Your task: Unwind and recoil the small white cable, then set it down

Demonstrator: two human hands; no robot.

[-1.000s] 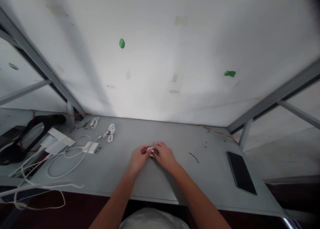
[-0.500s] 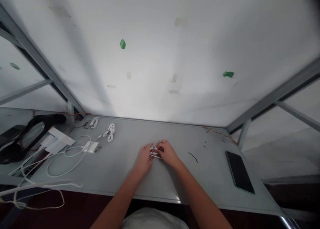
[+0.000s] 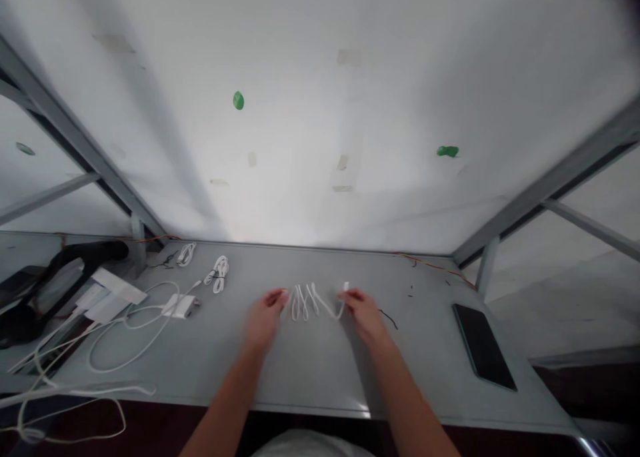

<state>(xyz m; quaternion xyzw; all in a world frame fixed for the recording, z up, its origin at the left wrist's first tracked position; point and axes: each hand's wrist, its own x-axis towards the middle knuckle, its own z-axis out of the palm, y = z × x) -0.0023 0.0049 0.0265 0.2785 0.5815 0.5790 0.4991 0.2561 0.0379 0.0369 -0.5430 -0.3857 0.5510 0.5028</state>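
Note:
A white charging cable (image 3: 306, 305) stretches in loose zigzag loops between my two hands, over the middle of the grey table (image 3: 300, 384). My right hand (image 3: 361, 308) pinches one end of it, where a white connector sticks up past the fingertips. At the other side, my left hand (image 3: 267, 314) is closed in a pinch on the cable's opposite end; that hand is slightly blurred and its grip is partly hidden. Just right of my right hand lies a thin black twist tie (image 3: 389, 318).
A phone or tablet with a dark screen (image 3: 484, 346) lies at the right. Two bundled white cables (image 3: 219, 274) rest at the back left, near a white charger (image 3: 181, 306) with its long cord. A white box (image 3: 116, 296) and a black frame-like object (image 3: 90, 254) stand farther left.
My hands have moved apart, the left one leftward and the right one rightward. Between them the cable, bunched up before, is now spread into open loops.

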